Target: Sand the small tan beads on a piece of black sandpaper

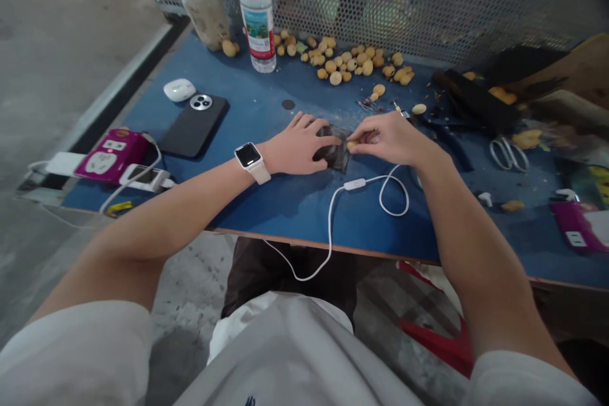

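My left hand (302, 144), with a watch (248, 157) on the wrist, lies with its fingers spread at the left side of a dark grey sheet (338, 162), which looks like worn sandpaper. Its fingertips rest on the sheet. At the sheet's right edge, my right hand (387, 138) pinches a small yellowish-tan piece (352, 146) between thumb and fingers; part of it is hidden. Below the hands runs a white cable (330, 222) with an inline switch (354, 184).
Several tan, nut-like balls (367, 67) line the mesh panel (428, 13), beside a water bottle (257, 28) and a cloudy jar (204, 13). A phone (197, 130), earbud case (179, 90) and purple power strip (111, 153) lie left; scissors (509, 154) lie right.
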Demonstrator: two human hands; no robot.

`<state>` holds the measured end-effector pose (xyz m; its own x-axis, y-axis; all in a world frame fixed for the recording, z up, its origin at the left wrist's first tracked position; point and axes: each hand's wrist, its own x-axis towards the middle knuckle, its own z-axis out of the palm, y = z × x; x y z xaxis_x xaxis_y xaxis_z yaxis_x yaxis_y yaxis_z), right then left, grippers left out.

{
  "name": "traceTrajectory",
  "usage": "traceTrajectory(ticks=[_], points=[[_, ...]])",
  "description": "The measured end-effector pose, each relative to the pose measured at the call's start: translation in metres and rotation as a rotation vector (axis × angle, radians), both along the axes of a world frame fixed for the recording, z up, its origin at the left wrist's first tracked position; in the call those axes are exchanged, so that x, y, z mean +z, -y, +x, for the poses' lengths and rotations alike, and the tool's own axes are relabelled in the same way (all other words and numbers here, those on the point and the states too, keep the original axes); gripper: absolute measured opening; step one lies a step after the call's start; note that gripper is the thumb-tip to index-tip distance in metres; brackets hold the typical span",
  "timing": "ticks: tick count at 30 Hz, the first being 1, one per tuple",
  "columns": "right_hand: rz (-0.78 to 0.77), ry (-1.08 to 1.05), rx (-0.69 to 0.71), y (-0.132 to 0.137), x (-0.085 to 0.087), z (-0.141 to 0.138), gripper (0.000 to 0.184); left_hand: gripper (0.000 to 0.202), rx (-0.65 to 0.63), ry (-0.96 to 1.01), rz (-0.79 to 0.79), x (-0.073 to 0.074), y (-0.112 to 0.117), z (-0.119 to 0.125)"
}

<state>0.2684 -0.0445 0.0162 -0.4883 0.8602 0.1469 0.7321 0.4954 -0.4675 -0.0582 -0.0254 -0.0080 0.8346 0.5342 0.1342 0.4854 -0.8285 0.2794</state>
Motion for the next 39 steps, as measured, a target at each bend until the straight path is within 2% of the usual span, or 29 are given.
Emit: traceTrajectory(ticks=[3,8,12,17,21,25,31,36,39], points=[[0.043,-0.049,-0.074,0.0,-0.002,0.0,0.028,0.071,0.008,0.004,0.001,0.001,0.001,0.0],[-0.051,-0.063,-0.014,0.001,-0.004,-0.003,0.028,0.07,0.005,-0.008,-0.006,0.001,0.001,0.0],[0.076,-0.038,-0.108,-0.01,-0.012,0.005,0.024,0.07,0.002,0.013,-0.002,-0.001,0.0,0.0],[0.177,-0.053,-0.171,-0.017,-0.019,0.016,0.033,0.07,0.004,0.017,0.002,-0.001,0.0,-0.001],[0.036,-0.337,-0.138,-0.009,-0.016,0.009,0.03,0.073,0.009,0.003,0.002,0.001,0.002,0.0],[-0.139,-0.605,-0.081,-0.002,-0.013,-0.001,0.039,0.075,0.012,0.0,-0.003,0.001,0.002,0.0],[-0.171,-0.758,-0.037,-0.001,-0.011,-0.002,0.045,0.072,0.008,0.018,0.008,-0.001,0.002,0.0],[-0.274,-0.806,-0.025,0.0,-0.009,-0.002,0.048,0.074,0.007,0.012,0.006,-0.001,0.001,-0.001],[-0.265,-0.853,0.007,0.001,-0.008,-0.005,0.052,0.074,0.006,0.01,0.003,-0.002,0.0,-0.002]])
